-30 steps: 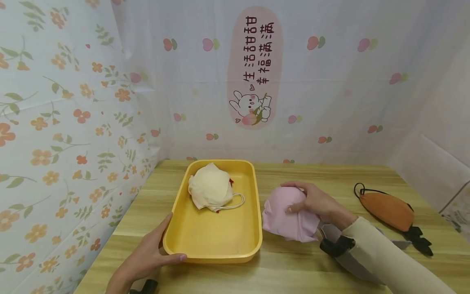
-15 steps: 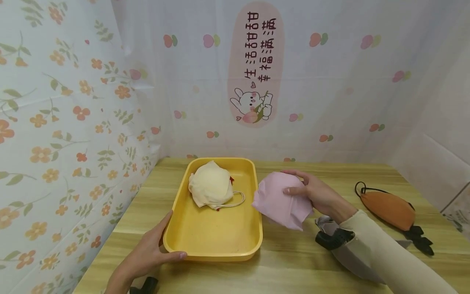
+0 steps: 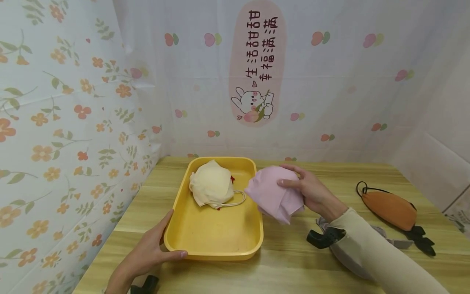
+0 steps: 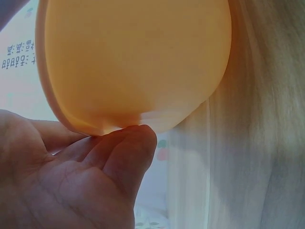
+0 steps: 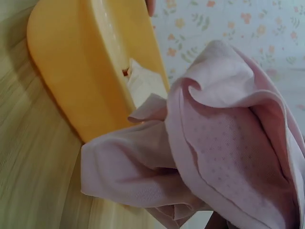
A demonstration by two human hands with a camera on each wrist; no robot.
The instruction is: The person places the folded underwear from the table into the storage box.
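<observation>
My right hand (image 3: 307, 191) pinches a bundled pink cloth (image 3: 273, 194) between thumb and fingers, holding it raised above the right rim of a yellow tray (image 3: 213, 241). In the right wrist view, the cloth (image 5: 228, 138) shows a hemmed opening and a dotted inside; its exact kind is unclear. My left hand (image 3: 148, 249) grips the tray's near left corner, thumb on the front wall and fingers along the left side. A cream cloth bundle (image 3: 211, 183) with a looped cord lies in the tray's far left part, a bit of red showing beneath it.
An orange cloth item (image 3: 391, 209) with black cord and black ends lies at the right of the wooden table (image 3: 279, 265). Grey cloth (image 3: 352, 261) lies partly hidden under my right forearm. Patterned sheets (image 3: 205, 94) hang behind and at the left.
My right hand has lifted the pink cloth off the table and carried it up and left, to the tray's right rim. My left hand and the tray stay in place.
</observation>
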